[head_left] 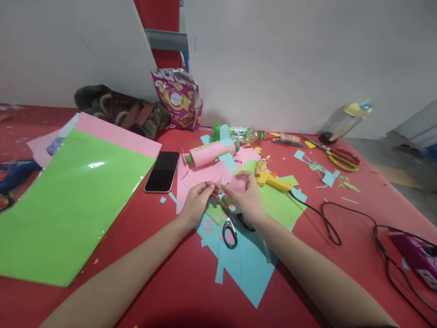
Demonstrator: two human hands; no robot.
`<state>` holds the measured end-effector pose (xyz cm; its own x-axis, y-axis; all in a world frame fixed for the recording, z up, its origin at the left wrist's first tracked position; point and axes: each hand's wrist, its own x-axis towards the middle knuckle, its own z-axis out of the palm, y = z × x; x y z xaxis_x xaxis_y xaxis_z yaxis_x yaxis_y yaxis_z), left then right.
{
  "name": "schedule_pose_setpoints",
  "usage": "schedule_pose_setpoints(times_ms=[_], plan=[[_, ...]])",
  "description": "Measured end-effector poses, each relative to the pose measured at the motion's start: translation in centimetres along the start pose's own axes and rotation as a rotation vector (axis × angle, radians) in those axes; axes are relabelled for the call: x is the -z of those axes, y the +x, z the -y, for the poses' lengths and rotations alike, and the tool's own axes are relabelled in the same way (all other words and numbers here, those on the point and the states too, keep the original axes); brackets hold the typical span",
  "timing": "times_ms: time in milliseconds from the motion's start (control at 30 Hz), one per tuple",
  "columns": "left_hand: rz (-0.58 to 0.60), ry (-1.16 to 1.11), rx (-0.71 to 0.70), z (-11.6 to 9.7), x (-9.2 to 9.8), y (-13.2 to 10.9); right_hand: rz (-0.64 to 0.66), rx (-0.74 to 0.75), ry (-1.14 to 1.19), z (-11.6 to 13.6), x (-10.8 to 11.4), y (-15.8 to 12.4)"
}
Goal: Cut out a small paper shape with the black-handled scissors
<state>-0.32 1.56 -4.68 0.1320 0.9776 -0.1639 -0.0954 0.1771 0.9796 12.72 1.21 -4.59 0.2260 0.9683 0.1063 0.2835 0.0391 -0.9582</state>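
My left hand (199, 200) is closed in a pinch above the paper pile, its fingertips close to those of my right hand (248, 200). The right hand's thumb and index finger curl together too. Between them shows a small greenish bit (223, 186), too small to name. Under the hands lie scissors (230, 234) with dark handles, on blue paper (252, 273) strewn with pink and green scraps. Just beyond is a pink paper roll (210, 153) with green ends and blue pieces on it. A yellow hot glue gun (273, 180) rests right of my right hand.
At left are a phone (163, 172) and green sheets (78, 200) in a clear sleeve. Behind stand a snack bag (179, 100) and a lying green bottle (239, 134). More scissors (341, 159), a clear tumbler (344, 123) and a black cord (362, 209) are at right.
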Motion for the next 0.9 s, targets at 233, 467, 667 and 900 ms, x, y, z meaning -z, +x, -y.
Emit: schedule_pose_setpoints(times_ms=[233,467,667,900], plan=[[-0.187,-0.03,-0.102,0.8,1.0,0.7,0.019,-0.06,0.007,0.4,0.4,0.4],[0.003,0.172,-0.164,-0.1,1.7,0.9,0.098,-0.045,-0.04,1.2,0.6,0.5],[0.179,-0.006,0.061,-0.1,1.4,1.1,0.193,0.001,0.013,0.7,0.7,0.7],[0.191,0.002,0.081,-0.3,1.1,0.7,0.222,-0.068,-0.014,1.2,0.7,0.5]])
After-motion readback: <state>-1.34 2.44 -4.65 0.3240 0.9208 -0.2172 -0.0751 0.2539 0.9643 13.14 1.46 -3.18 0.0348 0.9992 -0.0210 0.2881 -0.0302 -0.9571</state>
